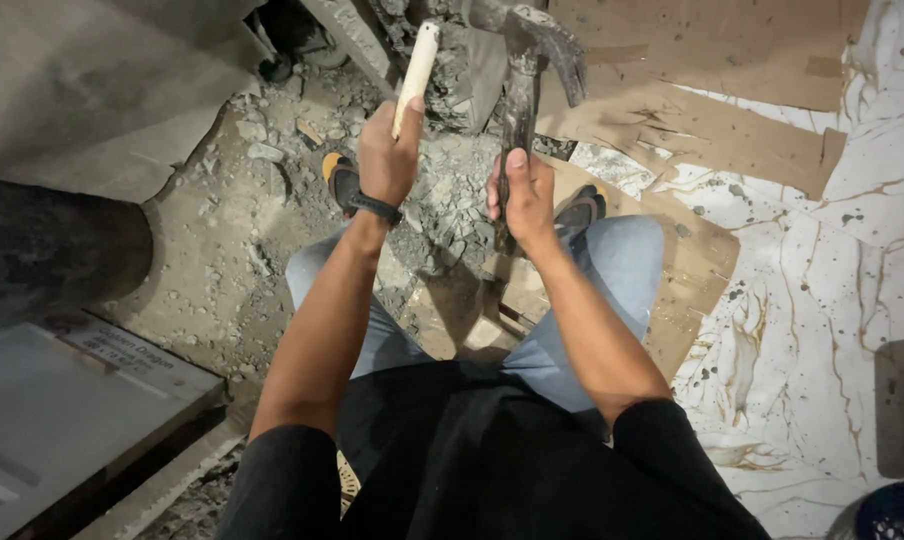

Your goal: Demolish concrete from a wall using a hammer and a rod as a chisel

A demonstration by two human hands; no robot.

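Left hand (387, 150): fingers wrapped round pale wooden handle (416, 62), upper centre.
Right hand (520, 195): fingers gripping claw hammer (532, 60); keep strikes clear of rubble (442, 200).

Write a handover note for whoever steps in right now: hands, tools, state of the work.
Left hand: closed around a pale wooden handle, tilted up and away; its top end is out of view.
Right hand: closed around the dark handle of a claw hammer, head raised, claw pointing right.
Work area: broken concrete rubble lies between the person's feet, under both tools, below a chipped grey block at the top of the view.
Around: cardboard sheets cover marble-patterned floor tiles on the right.
Done: some material already broken loose. Left: cannot be judged from this view.
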